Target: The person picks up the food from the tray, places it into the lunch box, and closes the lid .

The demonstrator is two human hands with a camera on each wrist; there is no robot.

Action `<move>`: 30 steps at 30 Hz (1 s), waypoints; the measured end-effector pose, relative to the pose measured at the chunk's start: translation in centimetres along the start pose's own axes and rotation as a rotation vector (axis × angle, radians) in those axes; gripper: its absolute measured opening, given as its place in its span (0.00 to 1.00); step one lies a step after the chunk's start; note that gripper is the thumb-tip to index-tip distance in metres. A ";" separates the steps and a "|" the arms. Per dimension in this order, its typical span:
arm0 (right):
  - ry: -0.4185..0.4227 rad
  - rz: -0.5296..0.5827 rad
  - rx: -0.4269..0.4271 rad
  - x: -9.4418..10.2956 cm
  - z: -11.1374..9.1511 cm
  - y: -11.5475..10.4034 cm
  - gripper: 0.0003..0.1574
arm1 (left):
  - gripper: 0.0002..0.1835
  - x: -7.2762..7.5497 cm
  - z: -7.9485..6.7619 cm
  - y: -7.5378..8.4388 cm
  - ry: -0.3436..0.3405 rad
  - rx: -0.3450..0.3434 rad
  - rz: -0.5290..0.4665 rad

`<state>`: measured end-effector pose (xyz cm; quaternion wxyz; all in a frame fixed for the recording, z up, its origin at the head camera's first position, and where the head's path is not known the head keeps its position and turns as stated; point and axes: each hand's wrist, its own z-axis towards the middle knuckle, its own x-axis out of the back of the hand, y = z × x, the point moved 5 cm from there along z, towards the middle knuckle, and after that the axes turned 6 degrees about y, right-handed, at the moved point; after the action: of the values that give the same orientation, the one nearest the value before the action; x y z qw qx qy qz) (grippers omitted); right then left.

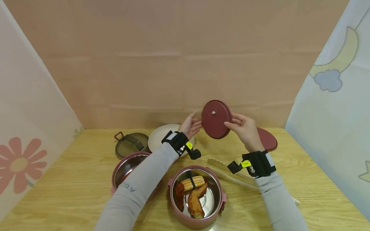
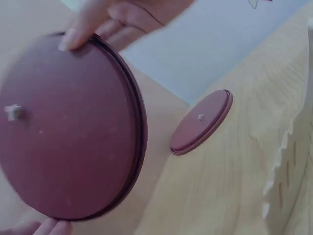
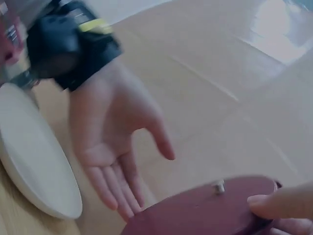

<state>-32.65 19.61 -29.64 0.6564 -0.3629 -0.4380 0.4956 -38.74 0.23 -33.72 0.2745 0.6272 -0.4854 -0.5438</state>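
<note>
A round dark-red lid (image 1: 216,123) with a small pale knob is held upright above the table. My right hand (image 1: 246,132) pinches its right edge, thumb on the knob side and fingers behind. On the other side my left hand (image 1: 190,126) is spread with nearly straight fingers, and in the left wrist view its fingertips (image 2: 61,227) are at the lid's lower rim. Below stands a pink pot (image 1: 185,221) with a steel inside, holding a chicken wing (image 1: 196,203), a drumstick (image 1: 179,195) and a yellow banded piece (image 1: 194,183).
A second dark-red lid (image 1: 267,139) lies at the back right. Wooden utensils (image 1: 228,176) lie beneath my right wrist. Another pink pot (image 1: 115,179) is partly hidden by my left forearm. Behind it are a cream plate (image 1: 159,136) and a dark-rimmed lid with a handle (image 1: 122,148).
</note>
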 end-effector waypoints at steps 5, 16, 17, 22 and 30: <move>-0.020 -0.310 0.373 -2.0 -0.8 -3.2 0.20 | 0.32 -0.2 -0.4 1.7 -0.054 -0.019 -0.046; -0.133 -0.637 0.888 -4.7 -2.7 -5.2 0.17 | 0.19 1.0 -1.6 4.2 0.030 0.041 -0.149; -0.146 -0.635 0.893 -4.8 -2.8 -5.3 0.17 | 0.18 1.1 -1.8 4.3 0.073 0.029 -0.154; -0.326 -0.504 0.760 -5.0 -3.0 -5.4 0.19 | 0.18 1.5 -3.1 4.7 0.187 -0.069 -0.119; -0.082 0.007 0.267 -2.7 -1.8 -4.9 0.27 | 0.19 2.6 -6.2 5.0 0.152 -0.224 -0.095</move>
<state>-29.62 15.70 -26.40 0.6785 -0.2534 -0.3935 0.5662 -34.53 -5.16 -28.81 0.3528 0.6542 -0.3691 -0.5580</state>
